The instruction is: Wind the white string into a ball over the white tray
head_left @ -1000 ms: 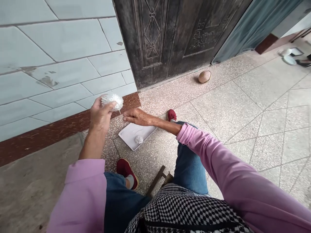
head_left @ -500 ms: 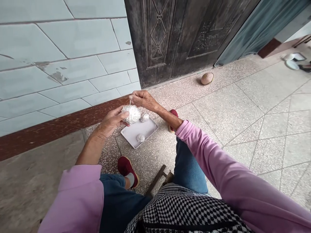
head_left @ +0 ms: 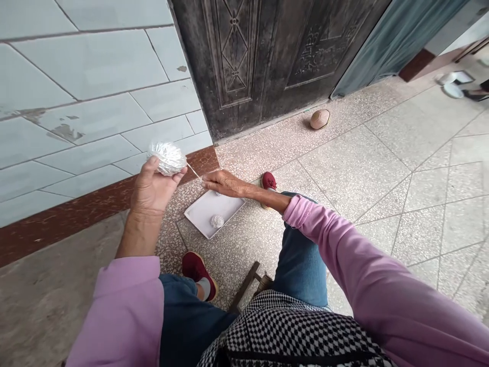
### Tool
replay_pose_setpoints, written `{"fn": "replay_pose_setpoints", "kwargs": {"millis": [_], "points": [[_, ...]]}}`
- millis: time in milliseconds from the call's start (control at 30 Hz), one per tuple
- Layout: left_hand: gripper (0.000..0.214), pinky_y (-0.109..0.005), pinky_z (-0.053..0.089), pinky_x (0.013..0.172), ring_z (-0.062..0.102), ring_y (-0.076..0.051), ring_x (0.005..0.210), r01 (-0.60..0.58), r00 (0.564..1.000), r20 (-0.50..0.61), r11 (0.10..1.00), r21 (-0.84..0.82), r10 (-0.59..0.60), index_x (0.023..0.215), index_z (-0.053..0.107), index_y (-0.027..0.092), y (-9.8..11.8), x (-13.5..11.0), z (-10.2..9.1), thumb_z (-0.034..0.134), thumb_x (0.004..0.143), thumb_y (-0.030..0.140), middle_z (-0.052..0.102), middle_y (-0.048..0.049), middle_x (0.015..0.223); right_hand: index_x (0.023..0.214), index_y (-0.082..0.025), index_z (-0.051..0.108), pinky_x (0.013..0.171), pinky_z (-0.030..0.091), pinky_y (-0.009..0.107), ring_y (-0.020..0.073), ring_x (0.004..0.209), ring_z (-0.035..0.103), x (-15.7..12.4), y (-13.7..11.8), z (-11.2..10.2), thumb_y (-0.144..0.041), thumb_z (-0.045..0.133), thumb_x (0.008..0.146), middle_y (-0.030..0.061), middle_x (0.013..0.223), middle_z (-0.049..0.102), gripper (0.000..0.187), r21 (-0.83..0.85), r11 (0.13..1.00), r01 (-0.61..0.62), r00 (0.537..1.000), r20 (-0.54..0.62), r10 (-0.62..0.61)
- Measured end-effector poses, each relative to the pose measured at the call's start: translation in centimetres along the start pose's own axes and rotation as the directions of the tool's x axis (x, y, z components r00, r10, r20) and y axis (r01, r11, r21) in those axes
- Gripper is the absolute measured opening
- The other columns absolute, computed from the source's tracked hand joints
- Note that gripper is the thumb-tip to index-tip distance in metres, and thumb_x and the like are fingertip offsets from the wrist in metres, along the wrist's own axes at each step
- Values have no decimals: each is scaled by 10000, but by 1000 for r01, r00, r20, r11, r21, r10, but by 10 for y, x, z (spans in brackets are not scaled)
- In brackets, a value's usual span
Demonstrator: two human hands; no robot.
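Observation:
A shiny white ball of yarn (head_left: 168,157) is gripped in my left hand (head_left: 153,186), thumb on its near side, raised in front of the tiled wall. From the ball's right side a white strand (head_left: 194,172) runs tight to my right hand (head_left: 225,183), whose closed fingers pinch it. Below, a shallow white box lid or tray (head_left: 200,211) lies on the floor. In it sits a small white yarn ball (head_left: 217,221); a second one is mostly hidden behind my right hand.
A dark carved door (head_left: 267,61) and a tiled wall (head_left: 114,112) stand ahead. A brown ball-like object (head_left: 320,119) rests by the door. My red shoes (head_left: 194,266) flank the tray, and part of a wooden stool (head_left: 246,286) shows between my legs.
My left hand has moved up and left with the yarn ball and turned. My right hand has dropped lower, and the strand between the hands is now longer and stretched sideways.

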State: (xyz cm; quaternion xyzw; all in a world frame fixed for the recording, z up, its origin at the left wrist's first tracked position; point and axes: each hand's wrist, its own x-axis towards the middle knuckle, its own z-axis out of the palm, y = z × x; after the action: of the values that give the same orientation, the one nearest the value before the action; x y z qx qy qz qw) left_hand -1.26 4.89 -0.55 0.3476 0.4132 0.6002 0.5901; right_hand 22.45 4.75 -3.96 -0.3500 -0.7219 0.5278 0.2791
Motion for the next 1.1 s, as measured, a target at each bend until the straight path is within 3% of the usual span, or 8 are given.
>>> {"fn": "replay_pose_setpoints", "kwargs": {"millis": [100, 200, 300, 367, 500, 700, 900, 1100], "points": [[815, -415, 693, 1045, 690, -349, 1421, 17, 1000, -19, 997, 78, -16, 1158, 670, 241, -9, 11, -7, 1221, 693, 621, 842, -108, 1351, 867, -202, 592, 837, 378, 318, 175, 837, 551, -13, -6, 9, -60, 719, 1278, -24, 828, 587, 453, -68, 996, 53, 993, 111, -46], [824, -407, 641, 983, 714, -312, 1274, 83, 996, -38, 948, 307, -75, 1217, 700, 224, -18, 10, -9, 1217, 689, 589, 831, -61, 1263, 913, -195, 617, 831, 393, 306, 168, 843, 553, -15, -12, 10, -121, 724, 1323, -30, 842, 586, 430, -65, 993, 102, 984, 155, -91], [835, -372, 586, 946, 717, -289, 1165, 83, 995, -2, 818, 569, -100, 1300, 806, 188, -23, 1, -6, 1222, 670, 544, 843, -24, 1173, 961, -178, 684, 829, 434, 287, 166, 877, 573, -6, -14, -2, -293, 760, 1374, -15, 887, 633, 435, 16, 992, 127, 988, 86, -128], [854, -356, 592, 891, 733, -293, 1114, 85, 986, 61, 774, 628, -157, 1317, 853, 175, -25, -6, -2, 1210, 680, 618, 861, -43, 1151, 988, -177, 727, 826, 466, 279, 171, 890, 578, 3, -13, -14, -423, 797, 1375, 5, 918, 668, 464, 77, 985, 153, 988, -19, -152], [845, -356, 659, 773, 805, -326, 1060, 147, 943, 201, 875, 460, -264, 1264, 852, 169, -28, -15, 0, 1116, 800, 825, 894, -153, 1218, 888, -213, 618, 698, 424, 257, 143, 745, 452, 23, -4, -33, -628, 864, 1321, -26, 806, 553, 649, 204, 967, 154, 972, -206, -112], [803, -374, 695, 717, 849, -355, 1010, 184, 917, 312, 958, 220, -248, 1248, 863, 178, -27, -21, -12, 1136, 815, 798, 900, -192, 1150, 850, -247, 479, 634, 371, 219, 117, 699, 362, 34, 3, -23, -709, 905, 1276, -72, 746, 418, 759, 253, 964, 86, 977, -210, -32], [770, -403, 764, 924, 837, -360, 1173, 161, 959, 236, 987, -4, -156, 1298, 834, 197, -13, -25, -10, 1192, 698, 522, 904, -196, 1336, 855, -210, 554, 689, 385, 223, 131, 750, 406, 46, 4, -4, -577, 828, 1345, -49, 776, 484, 671, 238, 968, 83, 977, -209, -33], [787, -431, 738, 972, 741, -424, 1362, -76, 997, 15, 988, -137, 79, 1224, 727, 258, 18, -19, -11, 1138, 642, 594, 838, -175, 1326, 904, -167, 674, 733, 388, 217, 137, 791, 479, 50, 13, 9, -350, 731, 1379, -27, 807, 554, 513, 154, 983, 102, 989, -126, -83]]}}
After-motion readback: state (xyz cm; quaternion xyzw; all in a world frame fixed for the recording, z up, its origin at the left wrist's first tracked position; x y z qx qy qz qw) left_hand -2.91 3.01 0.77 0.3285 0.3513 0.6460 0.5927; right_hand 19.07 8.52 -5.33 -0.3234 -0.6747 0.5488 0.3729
